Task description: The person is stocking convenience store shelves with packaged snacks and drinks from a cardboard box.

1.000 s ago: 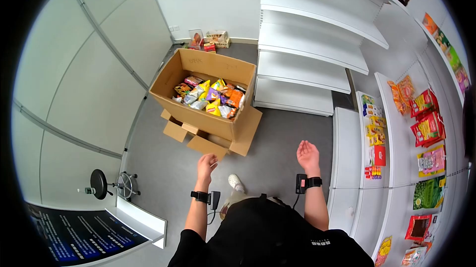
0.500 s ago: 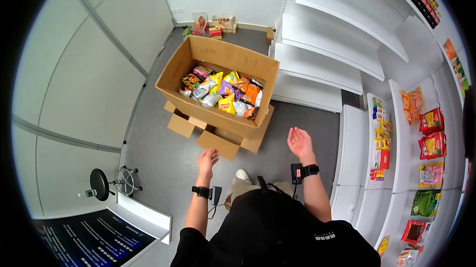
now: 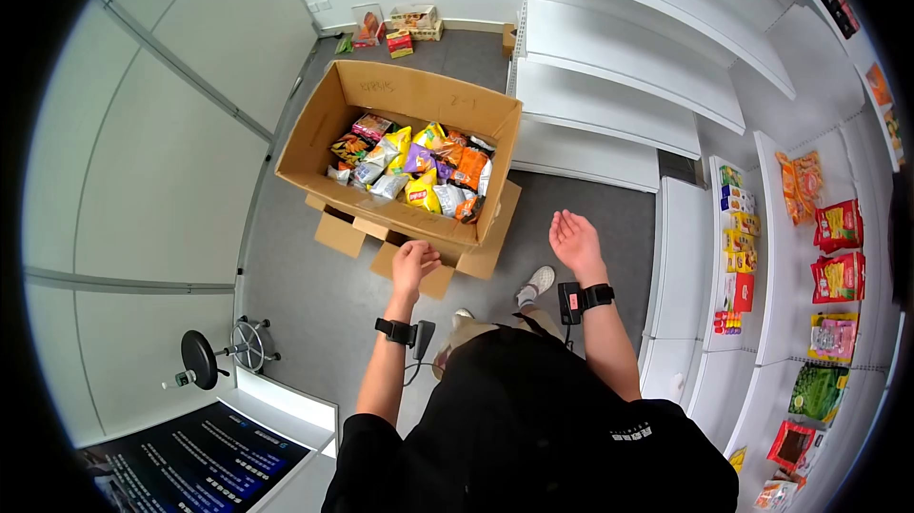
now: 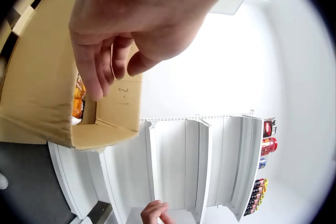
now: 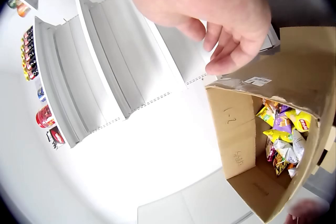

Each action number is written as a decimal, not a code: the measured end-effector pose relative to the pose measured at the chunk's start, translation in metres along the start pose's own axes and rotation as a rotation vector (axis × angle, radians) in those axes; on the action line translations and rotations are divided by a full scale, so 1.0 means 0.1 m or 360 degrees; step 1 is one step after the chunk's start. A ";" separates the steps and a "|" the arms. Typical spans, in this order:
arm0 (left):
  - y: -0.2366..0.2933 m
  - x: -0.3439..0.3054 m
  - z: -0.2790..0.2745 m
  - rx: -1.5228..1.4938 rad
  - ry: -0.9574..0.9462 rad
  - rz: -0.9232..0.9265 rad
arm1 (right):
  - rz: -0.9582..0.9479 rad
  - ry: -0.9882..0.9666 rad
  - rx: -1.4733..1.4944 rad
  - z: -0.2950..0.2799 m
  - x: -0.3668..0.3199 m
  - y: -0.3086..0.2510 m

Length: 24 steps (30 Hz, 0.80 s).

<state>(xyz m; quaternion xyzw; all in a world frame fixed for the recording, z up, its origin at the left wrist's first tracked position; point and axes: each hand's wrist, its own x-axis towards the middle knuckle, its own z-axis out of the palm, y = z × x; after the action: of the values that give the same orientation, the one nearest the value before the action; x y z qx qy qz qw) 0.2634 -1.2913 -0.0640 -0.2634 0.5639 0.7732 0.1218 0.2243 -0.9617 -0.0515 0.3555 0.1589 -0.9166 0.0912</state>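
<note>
A large open cardboard box point(image 3: 381, 213) holds a heap of snack bags point(image 3: 419, 166) in the head view. The left hand point(image 3: 413, 267) is held at the box's near side, fingers loosely bent and holding nothing. To the right of the box, the right hand point(image 3: 577, 242) hangs palm up over the floor with relaxed fingers and nothing in it. In the left wrist view the left hand point(image 4: 131, 24) appears in front of the box point(image 4: 42, 71). The right wrist view shows the right hand point(image 5: 215, 14) with the box point(image 5: 231, 129) beyond it.
White shelves point(image 3: 619, 70) stand behind and to the right, the right ones carrying snack packets point(image 3: 838, 226). A round stool point(image 3: 200, 359) and a screen point(image 3: 200, 461) are at lower left. Small packages point(image 3: 400, 43) lie by the back wall.
Both hands have moved forward, the left one up to the box's near side. The box appears nearer to the person, and one foot has come forward to the right.
</note>
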 end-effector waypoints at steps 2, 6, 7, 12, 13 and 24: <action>0.05 0.13 0.21 0.0053 0.0001 -0.0030 | 0.0019 -0.0018 0.0005 0.04 0.11 -0.19; 0.17 0.42 0.64 0.0033 0.0010 -0.0190 | 0.0025 -0.0059 -0.0014 0.26 0.40 -0.60; 0.17 0.46 0.73 -0.0019 0.0021 -0.0247 | 0.0025 -0.0055 -0.0016 0.29 0.43 -0.69; 0.00 0.98 1.00 -0.0207 -0.0005 -0.0725 | 0.0160 -0.0081 -0.0116 0.43 0.63 -0.96; -0.04 1.04 1.03 -0.0196 0.0010 -0.0778 | 0.0190 -0.0077 -0.0138 0.46 0.66 -0.97; -0.42 1.47 1.02 -0.0348 0.0274 -0.1072 | 0.0283 0.0020 -0.0473 0.64 0.95 -0.99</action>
<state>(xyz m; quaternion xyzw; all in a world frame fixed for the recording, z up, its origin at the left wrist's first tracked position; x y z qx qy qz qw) 0.1342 -1.1972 -0.1550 -0.5100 0.3676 0.7205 0.2928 0.0874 -0.8977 -0.0490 0.3565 0.2611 -0.8690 0.2226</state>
